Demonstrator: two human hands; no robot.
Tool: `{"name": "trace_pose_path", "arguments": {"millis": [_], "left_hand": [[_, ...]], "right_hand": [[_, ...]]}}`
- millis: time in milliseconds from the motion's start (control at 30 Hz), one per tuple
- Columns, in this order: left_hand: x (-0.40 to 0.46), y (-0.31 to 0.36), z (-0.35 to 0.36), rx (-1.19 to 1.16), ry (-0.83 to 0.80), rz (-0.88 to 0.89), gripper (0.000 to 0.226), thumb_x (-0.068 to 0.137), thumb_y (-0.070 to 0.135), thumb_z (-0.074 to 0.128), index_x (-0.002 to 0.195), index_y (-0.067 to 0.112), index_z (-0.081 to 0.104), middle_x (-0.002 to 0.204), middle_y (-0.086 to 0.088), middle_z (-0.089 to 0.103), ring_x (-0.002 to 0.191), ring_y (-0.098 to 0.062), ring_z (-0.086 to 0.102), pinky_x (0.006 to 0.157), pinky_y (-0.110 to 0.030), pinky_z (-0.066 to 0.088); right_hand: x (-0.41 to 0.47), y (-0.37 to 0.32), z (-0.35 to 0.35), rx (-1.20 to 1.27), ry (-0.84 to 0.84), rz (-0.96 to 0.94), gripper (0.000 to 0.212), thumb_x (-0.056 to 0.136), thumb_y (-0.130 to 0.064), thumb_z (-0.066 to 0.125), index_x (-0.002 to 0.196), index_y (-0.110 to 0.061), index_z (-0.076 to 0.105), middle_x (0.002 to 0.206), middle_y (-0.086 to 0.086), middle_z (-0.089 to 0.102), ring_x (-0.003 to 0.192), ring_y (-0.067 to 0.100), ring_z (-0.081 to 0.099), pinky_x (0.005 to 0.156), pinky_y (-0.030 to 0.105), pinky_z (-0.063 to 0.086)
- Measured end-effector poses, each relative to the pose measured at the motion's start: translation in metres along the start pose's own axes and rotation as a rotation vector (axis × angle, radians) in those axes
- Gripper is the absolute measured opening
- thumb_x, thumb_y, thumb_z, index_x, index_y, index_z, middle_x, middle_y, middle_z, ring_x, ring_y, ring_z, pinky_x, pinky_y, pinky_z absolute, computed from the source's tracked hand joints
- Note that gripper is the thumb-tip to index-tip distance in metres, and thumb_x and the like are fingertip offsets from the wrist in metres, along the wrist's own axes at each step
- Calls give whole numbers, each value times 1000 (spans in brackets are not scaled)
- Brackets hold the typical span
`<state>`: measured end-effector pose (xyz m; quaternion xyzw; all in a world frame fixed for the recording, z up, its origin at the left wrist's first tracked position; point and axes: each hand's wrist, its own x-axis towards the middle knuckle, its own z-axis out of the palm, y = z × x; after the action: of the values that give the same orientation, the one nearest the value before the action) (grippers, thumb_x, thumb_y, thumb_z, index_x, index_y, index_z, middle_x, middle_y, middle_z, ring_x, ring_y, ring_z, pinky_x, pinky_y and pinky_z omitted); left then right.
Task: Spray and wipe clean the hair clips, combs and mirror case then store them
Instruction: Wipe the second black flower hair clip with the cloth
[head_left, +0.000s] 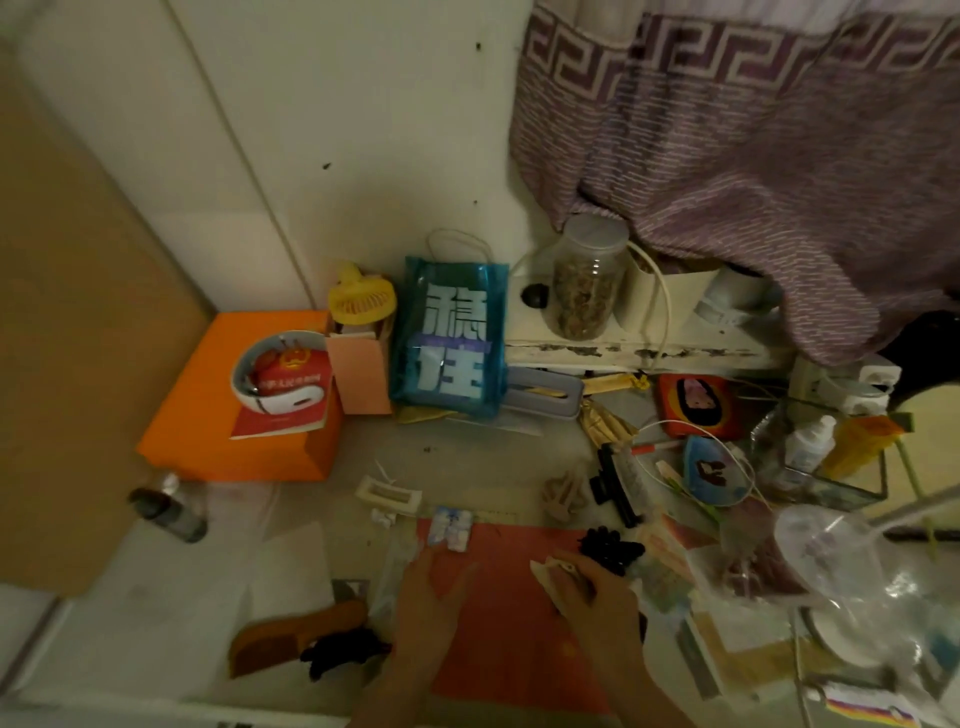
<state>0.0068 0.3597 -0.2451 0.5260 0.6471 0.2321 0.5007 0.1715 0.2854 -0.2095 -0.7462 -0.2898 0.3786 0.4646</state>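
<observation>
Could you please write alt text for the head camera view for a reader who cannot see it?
Two hands work over a red mat on a cluttered table: the right hand pinches a small pale item, and the left hand lies open on the mat. Around them lie a brown comb, black claw clips, a blue bag and an orange box.

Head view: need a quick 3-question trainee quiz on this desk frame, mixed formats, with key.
1. True or false: the brown comb lies to the right of both hands.
2. Which hand grips a small pale item? A) left hand B) right hand C) neither
3. Fill in: the yellow fan stands between the orange box and the blue ____.

Key:
1. False: the comb lies to the left of both hands.
2. B: the right hand's fingers curl round a pale item; the left hand lies flat on the red sheet.
3. bag
</observation>
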Motion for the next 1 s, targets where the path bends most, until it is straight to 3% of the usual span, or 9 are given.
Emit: {"name": "trace_pose_path", "arguments": {"millis": [100,200,300,367,433,500,633,767,1000], "left_hand": [[14,10,-30,40,11,-7,50,88,33,66,131,14,52,122,-7,57,106,-23,57,93,-39,48],[28,-8,-61,39,-7,3,52,86,32,69,132,17,50,132,-4,50,114,-17,50,88,-19,47],[48,-21,-97,105,-62,8,55,84,36,70,133,19,49,136,-2,49,121,-17,46,96,-24,36],[57,-34,-122,138,-109,31,54,84,34,70,132,21,49,136,0,49,115,-11,46,93,-19,36],[65,-45,-145,166,-145,79,53,84,33,70,131,24,48,133,2,48,107,-5,42,86,-10,35],[69,-56,-164,201,-205,97,52,85,35,70,131,26,48,131,3,48,108,-4,42,91,-16,36],[70,-72,-185,216,-335,72,54,85,37,68,132,24,46,123,7,43,120,-15,45,102,-25,37],[68,-81,-190,223,-420,49,48,87,33,67,130,22,47,131,1,46,115,-12,46,104,-34,42],[63,-99,-183,275,-478,20,61,81,30,74,133,16,47,129,-1,49,118,-16,50,100,-25,41]], "right_hand": [[-6,-6,31,-10,-26,29,8,88,-15,66,96,-17,69,88,-13,66,84,-1,61,68,6,44],[-11,-11,67,-19,11,42,8,86,-12,69,93,-15,70,82,-17,64,79,-1,60,63,2,43],[-19,-14,105,-94,94,34,3,84,-15,71,81,-16,71,62,-19,62,60,-5,56,56,3,40],[-26,-14,129,-163,129,42,10,86,-20,70,76,-21,71,55,-16,61,51,-5,54,51,8,38],[-34,-14,150,-196,169,43,6,87,-20,68,88,-20,74,65,-16,64,55,-7,54,52,8,40],[-39,-14,167,-204,227,63,12,88,-17,67,97,-17,74,75,-8,67,63,-4,56,54,9,40],[-51,-15,192,-176,292,143,20,90,-18,65,108,-14,72,88,5,73,76,15,64,67,27,48],[-62,-11,204,-202,302,174,19,90,-18,65,107,-15,72,82,2,70,75,12,62,66,24,45],[-74,4,209,-183,244,216,14,90,-15,65,101,-14,73,83,0,72,78,14,65,71,29,52]]}}
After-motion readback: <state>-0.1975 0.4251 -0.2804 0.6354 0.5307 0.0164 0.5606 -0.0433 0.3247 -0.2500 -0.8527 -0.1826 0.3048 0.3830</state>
